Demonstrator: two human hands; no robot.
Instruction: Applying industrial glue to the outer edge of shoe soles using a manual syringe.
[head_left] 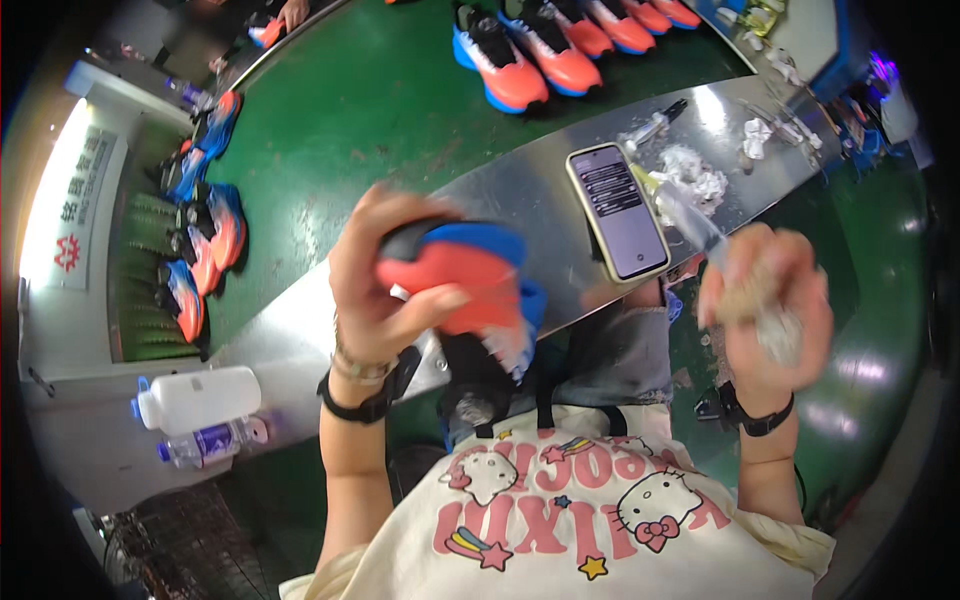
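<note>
1. Over the lap, just below the metal shelf (520, 190), I see the left hand (385, 290) w/ fingers wrapped round an orange-and-blue shoe (465, 275), sole side facing up; thumb pressed across the orange part.
2. Right hand (765, 305) sits off to the right, well apart from the shoe, clenched on a brush-like tool (700, 225) plus a pale wad in the fist; blurred, can't tell exactly what the wad is.
3. Phone (617, 208) lies flat on the shelf btwn both hands, crumpled white rags (690, 175) just beside it.
4. Green belt (370, 100) behind the shelf carries a row of matching shoes (560, 45).
5. White bottle (200, 398) and a clear bottle (205, 442) lie at lower left.
</note>
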